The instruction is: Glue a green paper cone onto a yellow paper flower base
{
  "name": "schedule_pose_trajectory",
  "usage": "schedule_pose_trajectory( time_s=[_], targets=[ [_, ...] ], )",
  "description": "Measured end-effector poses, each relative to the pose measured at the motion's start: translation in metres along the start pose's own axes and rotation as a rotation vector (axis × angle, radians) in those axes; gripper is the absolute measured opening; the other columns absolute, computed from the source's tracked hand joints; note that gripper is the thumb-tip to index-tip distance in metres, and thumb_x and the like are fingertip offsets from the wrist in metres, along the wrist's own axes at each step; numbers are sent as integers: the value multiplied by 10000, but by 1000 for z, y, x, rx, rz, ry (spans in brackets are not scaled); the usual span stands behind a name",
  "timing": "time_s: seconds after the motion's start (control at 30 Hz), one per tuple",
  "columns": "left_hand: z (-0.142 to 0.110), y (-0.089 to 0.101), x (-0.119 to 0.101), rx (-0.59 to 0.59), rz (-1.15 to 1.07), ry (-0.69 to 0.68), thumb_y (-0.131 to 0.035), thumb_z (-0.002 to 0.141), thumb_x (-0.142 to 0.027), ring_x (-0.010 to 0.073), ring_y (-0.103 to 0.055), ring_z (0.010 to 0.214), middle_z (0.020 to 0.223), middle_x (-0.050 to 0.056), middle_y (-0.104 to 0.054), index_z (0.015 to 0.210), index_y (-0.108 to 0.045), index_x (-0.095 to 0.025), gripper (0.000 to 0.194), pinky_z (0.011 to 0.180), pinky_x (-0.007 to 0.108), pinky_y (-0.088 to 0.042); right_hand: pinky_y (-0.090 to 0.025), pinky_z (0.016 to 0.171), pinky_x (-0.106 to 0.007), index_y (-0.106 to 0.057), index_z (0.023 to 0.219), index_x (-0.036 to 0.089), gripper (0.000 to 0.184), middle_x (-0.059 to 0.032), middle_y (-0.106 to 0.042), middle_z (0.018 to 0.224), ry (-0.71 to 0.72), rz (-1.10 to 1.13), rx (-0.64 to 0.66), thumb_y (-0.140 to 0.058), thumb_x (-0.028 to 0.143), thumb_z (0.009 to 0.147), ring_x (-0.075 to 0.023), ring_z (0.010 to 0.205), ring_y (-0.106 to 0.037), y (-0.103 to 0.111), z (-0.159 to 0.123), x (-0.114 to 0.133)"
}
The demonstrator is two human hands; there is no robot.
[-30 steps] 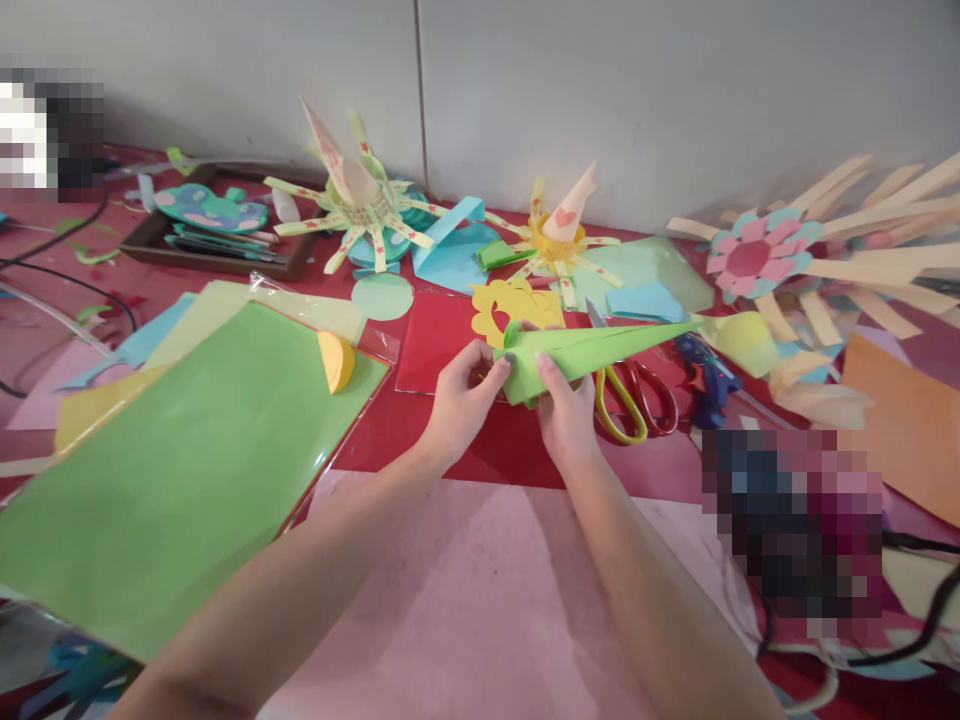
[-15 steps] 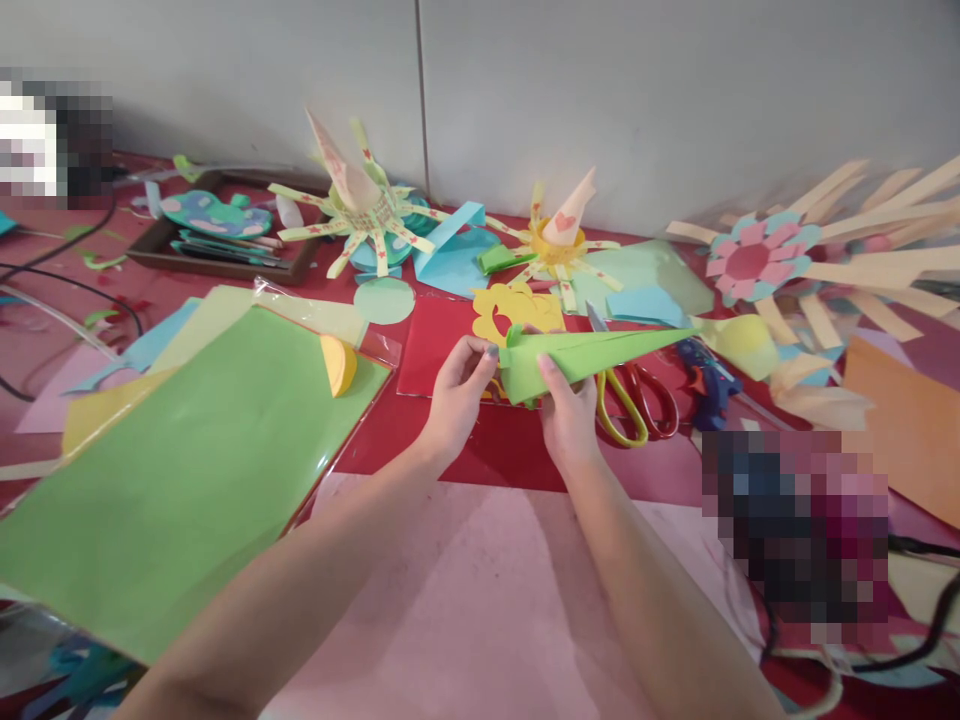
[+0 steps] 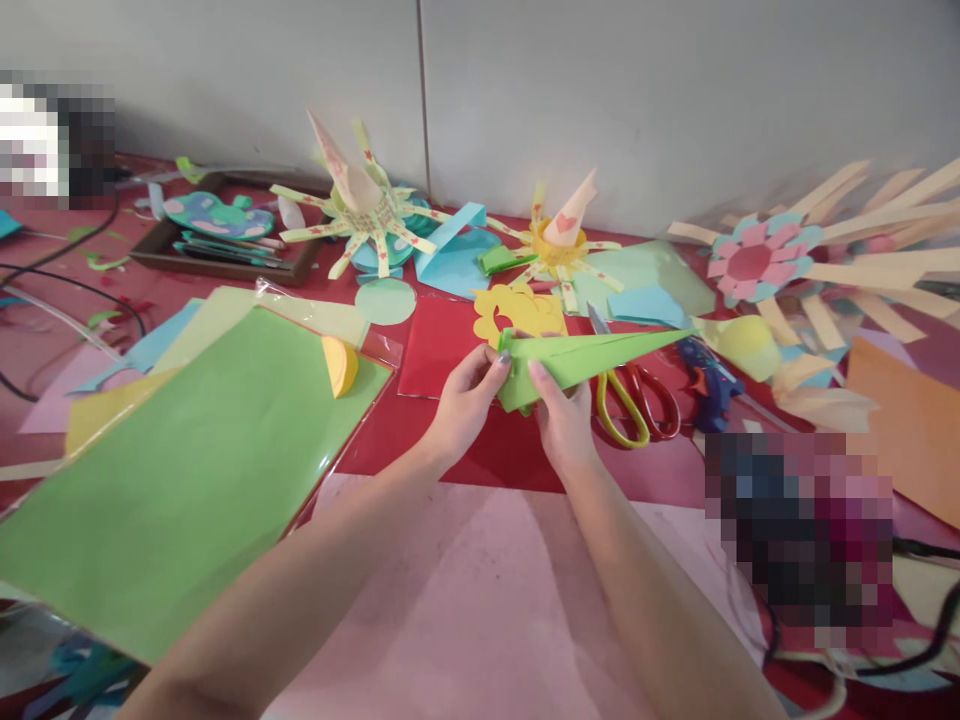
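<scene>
Over the red-covered table (image 3: 495, 460), the left hand (image 3: 469, 395) pinches the green paper cone (image 3: 589, 354) at its wide end; the right hand (image 3: 564, 420) clamps its side. Nearer than the cone, a flat pink sheet (image 3: 465, 590) offers room; scissors (image 3: 636, 405) crowd its underside, yellow cutouts (image 3: 532, 305) and a wall (image 3: 637, 100) beyond.

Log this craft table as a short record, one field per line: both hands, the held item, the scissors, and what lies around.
Left hand: thumb and finger at the cone's wide end
Right hand: gripping the cone, thumb on top
Held item: green paper cone, tip pointing right
Scissors: one yellow handle, one red; partly hidden by the cone
Left side: green sheet bearing a yellow half-round piece
Behind the hands: yellow cutouts over a red square
</scene>
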State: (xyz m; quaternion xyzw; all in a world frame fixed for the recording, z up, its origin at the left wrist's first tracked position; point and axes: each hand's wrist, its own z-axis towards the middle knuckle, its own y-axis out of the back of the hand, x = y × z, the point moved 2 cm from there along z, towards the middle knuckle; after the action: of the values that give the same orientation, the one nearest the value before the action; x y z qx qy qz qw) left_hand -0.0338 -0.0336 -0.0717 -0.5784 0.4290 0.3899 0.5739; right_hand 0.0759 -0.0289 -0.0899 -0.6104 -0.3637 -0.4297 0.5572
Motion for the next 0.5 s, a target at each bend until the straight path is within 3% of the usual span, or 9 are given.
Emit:
schedule_pose_trajectory(
  time_s=[0.17,0.5],
  targets=[
    [1,3,1,-47,53,-34,-618,775,-521,78,-335,538,584,-53,-345,623,-387,-192,430,476,193,-312,-528,913,-416,-573,1153,273,473,-38,-673,1146,12,11,46,-723,340,709,-225,1070,-632,-1,-1,-1],
    [0,4,2,-114,81,-64,-602,794,-513,92,-286,548,604,-41,-302,607,-351,-195,446,484,224,-266,-534,900,-406,-605,1090,260,473,-34,-701,1064,-4,-38,-2,-761,358,655,-221,1017,-653,-1,-1,-5]
  ],
)
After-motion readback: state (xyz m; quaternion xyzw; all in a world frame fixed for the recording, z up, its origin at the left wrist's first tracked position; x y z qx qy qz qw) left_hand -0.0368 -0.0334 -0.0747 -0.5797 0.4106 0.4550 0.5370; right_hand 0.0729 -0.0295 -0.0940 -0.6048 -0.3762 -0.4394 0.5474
